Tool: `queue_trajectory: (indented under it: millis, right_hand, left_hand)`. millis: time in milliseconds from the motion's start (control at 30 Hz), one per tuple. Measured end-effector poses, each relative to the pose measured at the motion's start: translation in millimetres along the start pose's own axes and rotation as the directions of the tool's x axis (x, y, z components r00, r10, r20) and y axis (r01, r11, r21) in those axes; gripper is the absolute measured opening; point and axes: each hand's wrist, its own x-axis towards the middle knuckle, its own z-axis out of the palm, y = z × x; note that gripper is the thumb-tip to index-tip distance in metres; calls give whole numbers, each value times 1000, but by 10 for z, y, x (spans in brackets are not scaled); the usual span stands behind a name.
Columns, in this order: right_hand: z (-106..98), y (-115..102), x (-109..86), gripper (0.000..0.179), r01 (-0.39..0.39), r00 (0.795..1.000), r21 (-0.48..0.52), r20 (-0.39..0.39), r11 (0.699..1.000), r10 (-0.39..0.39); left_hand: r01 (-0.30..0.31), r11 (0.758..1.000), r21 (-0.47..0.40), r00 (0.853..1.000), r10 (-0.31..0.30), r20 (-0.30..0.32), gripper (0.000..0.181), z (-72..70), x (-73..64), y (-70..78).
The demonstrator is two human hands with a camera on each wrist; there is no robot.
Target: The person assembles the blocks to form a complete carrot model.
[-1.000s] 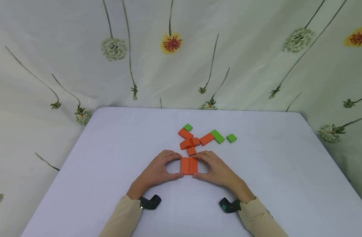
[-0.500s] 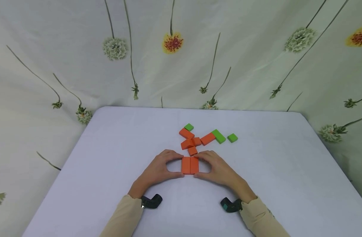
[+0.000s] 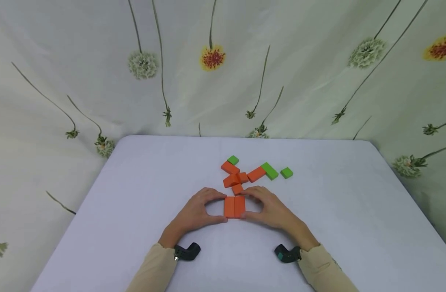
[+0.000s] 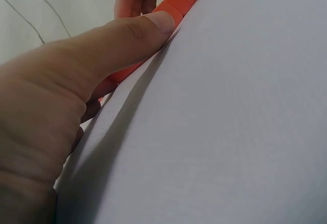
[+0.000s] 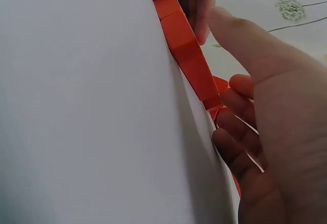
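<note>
Two orange rectangular blocks lie side by side on the white table, long sides together: a left block (image 3: 229,207) and a right block (image 3: 240,207). My left hand (image 3: 195,210) pinches the left block by its near and far ends, thumb in front and fingers behind. In the left wrist view its thumb (image 4: 162,21) lies on the block's near end. My right hand (image 3: 272,207) surrounds the right block loosely. The right wrist view shows its thumb (image 5: 240,37) lifted away from the orange block (image 5: 191,55), with the other fingers loosely bent near the far end.
Just beyond the pair, several orange blocks lie scattered, including a small one (image 3: 237,189) close to my right fingertips. Farther back are a long green block (image 3: 269,171) and two small green blocks, one at the right (image 3: 286,172). A flower-patterned cloth (image 3: 310,73) hangs behind the table.
My right hand has eased slightly to the right, its thumb coming off the right block. The left hand keeps its pinch and the two blocks stay together. The head view has tilted slightly.
</note>
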Motion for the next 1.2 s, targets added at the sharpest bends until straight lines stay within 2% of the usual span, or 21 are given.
queue_trajectory:
  millis: [200,567,667,867,1100,1200]
  right_hand:
    - [-48,28,66,48,38,995,-8,-89,999,-39]
    - [-134,27,379,48,-84,974,-89,-216,992,63]
    - [-148,40,469,49,-103,970,-102,-229,989,77]
    - [-155,50,627,47,-165,968,-95,-206,982,143]
    - [-149,80,606,47,-287,924,-130,-299,949,238]
    - [-147,87,573,50,-330,912,-142,-304,933,276]
  left_hand:
    - [-20,1000,19,1000,20,-7,61,16,4,-24]
    - [-15,1000,16,1000,16,-10,61,26,-6,-49]
    - [-18,1000,11,1000,18,-11,61,25,-6,-45]
    - [-13,1000,12,1000,14,-15,60,16,-16,-37]
    - [5,1000,7,1000,-5,-1,60,23,-16,-38]
    - [5,1000,10,1000,-5,-4,60,14,-20,-39]
